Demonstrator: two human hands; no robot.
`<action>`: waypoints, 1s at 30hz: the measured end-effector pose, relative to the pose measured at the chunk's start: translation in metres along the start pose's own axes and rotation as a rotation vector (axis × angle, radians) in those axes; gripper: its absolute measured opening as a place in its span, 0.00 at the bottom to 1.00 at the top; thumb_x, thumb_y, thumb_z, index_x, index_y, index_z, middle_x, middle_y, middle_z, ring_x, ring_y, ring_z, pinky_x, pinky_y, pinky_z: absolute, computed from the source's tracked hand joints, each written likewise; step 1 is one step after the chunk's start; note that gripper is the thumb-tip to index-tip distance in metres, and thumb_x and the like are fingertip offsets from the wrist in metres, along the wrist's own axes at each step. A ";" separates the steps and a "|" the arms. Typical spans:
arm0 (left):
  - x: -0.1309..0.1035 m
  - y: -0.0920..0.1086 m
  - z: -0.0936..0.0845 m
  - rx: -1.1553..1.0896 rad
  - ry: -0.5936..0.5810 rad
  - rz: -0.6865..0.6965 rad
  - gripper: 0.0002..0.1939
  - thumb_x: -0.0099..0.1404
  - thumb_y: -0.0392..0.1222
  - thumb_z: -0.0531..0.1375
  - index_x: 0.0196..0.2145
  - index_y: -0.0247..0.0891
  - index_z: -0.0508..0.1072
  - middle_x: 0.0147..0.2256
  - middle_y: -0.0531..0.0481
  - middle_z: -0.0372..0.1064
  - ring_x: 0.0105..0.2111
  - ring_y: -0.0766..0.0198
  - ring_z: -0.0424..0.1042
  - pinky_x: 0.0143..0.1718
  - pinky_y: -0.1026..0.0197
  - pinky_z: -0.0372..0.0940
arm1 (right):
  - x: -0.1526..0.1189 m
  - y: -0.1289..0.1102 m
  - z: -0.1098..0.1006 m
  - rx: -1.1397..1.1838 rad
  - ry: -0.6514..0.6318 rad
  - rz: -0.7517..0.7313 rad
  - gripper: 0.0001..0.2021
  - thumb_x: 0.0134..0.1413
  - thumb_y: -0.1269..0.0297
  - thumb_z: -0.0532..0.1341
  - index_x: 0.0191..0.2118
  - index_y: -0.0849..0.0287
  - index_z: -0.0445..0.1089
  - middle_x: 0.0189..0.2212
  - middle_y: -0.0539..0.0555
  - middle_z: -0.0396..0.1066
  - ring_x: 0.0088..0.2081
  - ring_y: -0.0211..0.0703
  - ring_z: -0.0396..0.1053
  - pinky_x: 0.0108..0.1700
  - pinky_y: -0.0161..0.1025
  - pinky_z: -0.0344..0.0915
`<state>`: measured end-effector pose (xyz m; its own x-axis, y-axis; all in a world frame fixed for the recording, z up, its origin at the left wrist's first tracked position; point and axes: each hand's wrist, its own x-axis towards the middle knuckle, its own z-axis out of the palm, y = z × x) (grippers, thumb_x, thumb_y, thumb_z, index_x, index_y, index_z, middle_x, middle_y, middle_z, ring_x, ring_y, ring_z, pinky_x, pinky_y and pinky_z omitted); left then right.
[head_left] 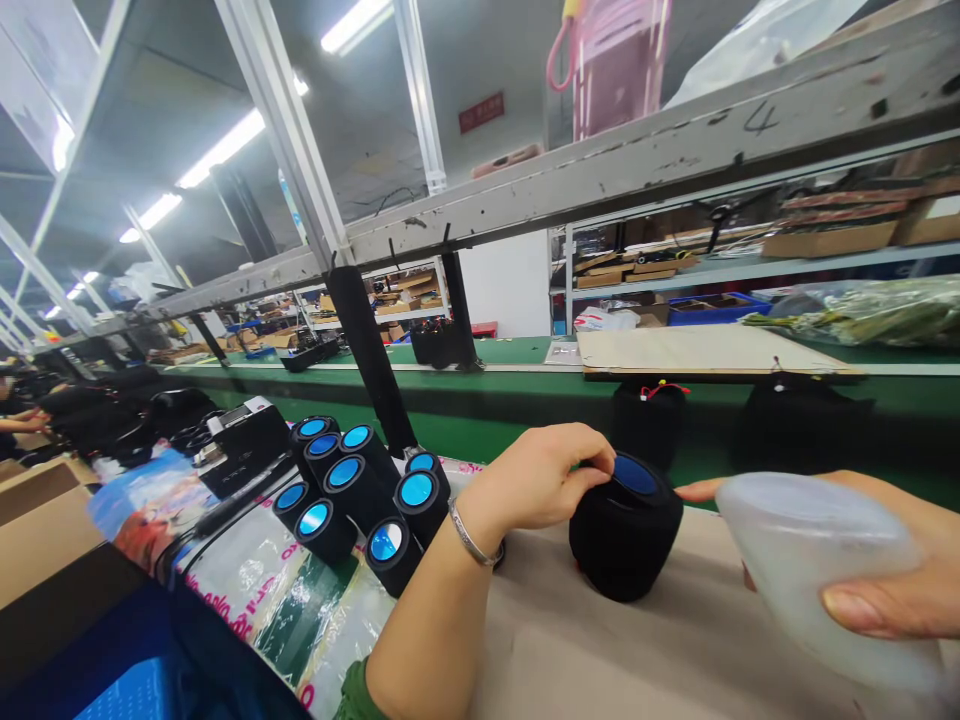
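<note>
right hand (pixel 892 590) grips a translucent bottle (pixel 817 570) (tilted); left hand (pixel 544 480) pinches a black speaker (pixel 622 545).

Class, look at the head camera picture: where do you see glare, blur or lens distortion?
Head view: the ceiling strip lights glare white; the grey overhead rail bows from wide-angle distortion; the translucent plastic bottle in the right hand is soft, being close to the lens.

right hand (pixel 892 590): cut by the right edge, palm hidden behind the plastic bottle (pixel 817 580)
plastic bottle: blurred, lower end out of the picture
left hand (pixel 544 478): fingertips cover part of the speaker (pixel 625 540) top
pile of speakers (pixel 352 490): lower ones partly hidden
co-worker's arm (pixel 19 422): cut by the left edge
</note>
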<state>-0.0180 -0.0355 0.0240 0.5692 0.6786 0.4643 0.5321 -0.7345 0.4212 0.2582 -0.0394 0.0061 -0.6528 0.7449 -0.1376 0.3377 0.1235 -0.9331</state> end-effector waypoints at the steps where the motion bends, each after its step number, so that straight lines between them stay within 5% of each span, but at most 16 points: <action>1: 0.000 0.000 0.000 0.011 -0.007 -0.005 0.03 0.65 0.33 0.56 0.33 0.36 0.69 0.41 0.50 0.71 0.40 0.66 0.69 0.44 0.65 0.63 | 0.000 0.000 -0.001 0.009 0.006 0.003 0.48 0.38 0.42 0.66 0.64 0.61 0.56 0.26 0.56 0.51 0.28 0.25 0.54 0.29 0.16 0.54; 4: 0.001 -0.001 -0.001 0.059 -0.040 -0.028 0.04 0.66 0.34 0.55 0.35 0.36 0.71 0.40 0.51 0.72 0.42 0.65 0.68 0.46 0.63 0.63 | 0.000 0.006 -0.009 -0.039 0.011 0.016 0.50 0.36 0.40 0.67 0.64 0.61 0.55 0.27 0.56 0.53 0.29 0.27 0.56 0.30 0.18 0.56; 7: 0.002 -0.002 -0.002 0.088 -0.067 -0.043 0.09 0.67 0.33 0.52 0.38 0.37 0.72 0.39 0.51 0.72 0.43 0.64 0.67 0.48 0.62 0.63 | 0.004 0.016 -0.015 -0.113 -0.114 -0.045 0.48 0.44 0.39 0.64 0.67 0.57 0.48 0.29 0.57 0.53 0.31 0.28 0.57 0.31 0.18 0.58; 12: 0.001 0.000 -0.003 0.085 -0.017 -0.077 0.14 0.66 0.32 0.50 0.43 0.38 0.72 0.41 0.50 0.72 0.43 0.63 0.66 0.48 0.60 0.63 | 0.005 0.014 -0.001 -0.035 0.072 -0.021 0.48 0.36 0.36 0.65 0.62 0.55 0.56 0.32 0.60 0.54 0.34 0.33 0.59 0.32 0.20 0.57; 20: 0.004 0.003 0.003 0.054 -0.087 -0.026 0.14 0.67 0.33 0.50 0.44 0.38 0.74 0.45 0.51 0.72 0.49 0.64 0.66 0.54 0.62 0.60 | 0.003 0.010 0.003 -0.003 0.070 0.003 0.48 0.36 0.37 0.65 0.62 0.56 0.55 0.28 0.58 0.52 0.29 0.27 0.55 0.30 0.18 0.55; 24: 0.002 0.006 0.005 0.005 -0.016 -0.067 0.11 0.67 0.42 0.55 0.45 0.40 0.74 0.45 0.52 0.72 0.52 0.63 0.65 0.55 0.62 0.60 | 0.004 0.012 0.001 -0.073 0.003 -0.039 0.46 0.41 0.36 0.63 0.63 0.54 0.54 0.28 0.58 0.52 0.29 0.26 0.55 0.30 0.18 0.54; 28: 0.002 0.008 0.017 -0.014 -0.055 -0.109 0.42 0.52 0.58 0.67 0.60 0.44 0.59 0.58 0.50 0.60 0.57 0.54 0.59 0.60 0.52 0.57 | 0.007 0.012 -0.005 -0.076 0.009 -0.049 0.47 0.40 0.37 0.65 0.63 0.58 0.55 0.35 0.59 0.56 0.36 0.31 0.59 0.35 0.19 0.59; 30: 0.003 0.007 0.025 0.015 -0.117 -0.147 0.48 0.49 0.60 0.67 0.62 0.43 0.54 0.60 0.47 0.56 0.58 0.50 0.58 0.60 0.48 0.57 | 0.007 0.009 -0.007 -0.149 0.001 -0.071 0.48 0.40 0.36 0.64 0.63 0.60 0.56 0.41 0.58 0.56 0.40 0.34 0.60 0.41 0.20 0.63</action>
<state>0.0029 -0.0389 0.0091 0.5534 0.7752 0.3047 0.6235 -0.6281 0.4656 0.2619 -0.0287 -0.0006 -0.6780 0.7315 -0.0723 0.3876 0.2722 -0.8807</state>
